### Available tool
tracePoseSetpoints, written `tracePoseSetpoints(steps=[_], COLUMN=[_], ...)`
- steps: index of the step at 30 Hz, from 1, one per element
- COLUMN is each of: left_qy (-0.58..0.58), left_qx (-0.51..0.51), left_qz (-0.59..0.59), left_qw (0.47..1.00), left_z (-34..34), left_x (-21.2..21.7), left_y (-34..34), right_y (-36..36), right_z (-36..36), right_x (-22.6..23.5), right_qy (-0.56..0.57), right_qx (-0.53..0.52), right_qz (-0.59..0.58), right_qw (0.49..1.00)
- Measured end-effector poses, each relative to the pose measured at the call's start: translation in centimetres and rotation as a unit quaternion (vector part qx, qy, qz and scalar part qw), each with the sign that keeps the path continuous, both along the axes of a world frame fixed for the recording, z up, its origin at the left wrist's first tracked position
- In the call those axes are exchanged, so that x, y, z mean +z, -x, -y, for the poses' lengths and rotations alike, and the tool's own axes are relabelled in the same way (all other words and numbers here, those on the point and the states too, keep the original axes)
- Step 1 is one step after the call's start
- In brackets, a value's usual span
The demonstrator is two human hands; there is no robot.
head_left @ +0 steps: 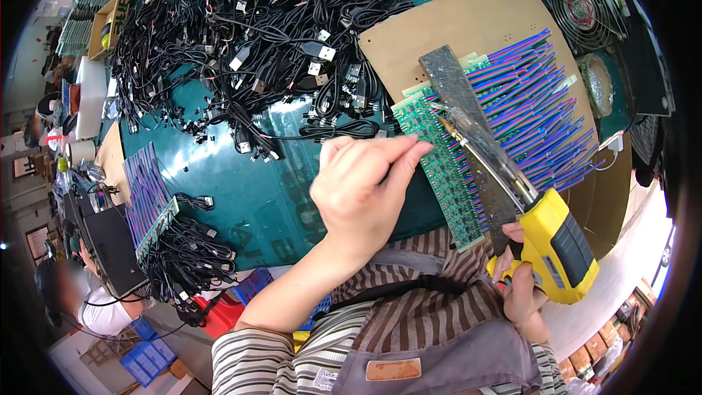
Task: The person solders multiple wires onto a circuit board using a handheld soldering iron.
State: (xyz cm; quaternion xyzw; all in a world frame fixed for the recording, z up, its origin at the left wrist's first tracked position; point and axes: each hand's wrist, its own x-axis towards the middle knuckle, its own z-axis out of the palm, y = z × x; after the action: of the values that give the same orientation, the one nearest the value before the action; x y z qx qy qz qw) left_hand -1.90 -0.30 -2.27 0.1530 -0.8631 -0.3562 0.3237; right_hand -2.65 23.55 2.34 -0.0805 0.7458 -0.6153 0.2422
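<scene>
My left hand [362,186] is closed in a pinch at the near left edge of a green circuit board panel [431,143]. Whatever lies between its fingertips is too small to make out. In my right hand [519,289] is a yellow and black soldering gun [559,249], its finger on the trigger. The gun's metal tip points up and left over the panel. A dark flat bar [457,84] lies across the board, partly behind the gun. Rows of blue, red and black wires [537,110] fan out from the panel to the right.
Under the panel lies a brown cardboard sheet [409,36]. Black USB cables [256,44] are heaped across the green table [278,212]. A second wired panel [157,227] with cables sits at the left edge. A fan [581,7] stands far right. Another person [102,311] sits at lower left.
</scene>
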Motion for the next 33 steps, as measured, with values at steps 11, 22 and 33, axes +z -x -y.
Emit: tracePoseSetpoints(steps=[11, 22, 33], left_qy=[0.008, -0.011, -0.005], left_qx=[-0.026, -0.015, -0.012], left_qz=[0.035, 0.1, 0.099], left_qw=[0.999, 0.995, 0.995], left_z=[-0.7, -0.8, 0.4], left_x=[0.0, 1.3, 0.4], left_y=[-0.5, -0.2, -0.4], right_y=[0.3, 0.3, 0.2], right_z=[-0.2, -0.5, -1.5], right_x=[0.2, 0.4, -0.1], right_qy=[-0.01, -0.039, -0.051], right_qx=[0.022, 0.031, 0.049], right_qz=[0.024, 0.05, 0.076], right_qw=[0.999, 0.997, 0.995])
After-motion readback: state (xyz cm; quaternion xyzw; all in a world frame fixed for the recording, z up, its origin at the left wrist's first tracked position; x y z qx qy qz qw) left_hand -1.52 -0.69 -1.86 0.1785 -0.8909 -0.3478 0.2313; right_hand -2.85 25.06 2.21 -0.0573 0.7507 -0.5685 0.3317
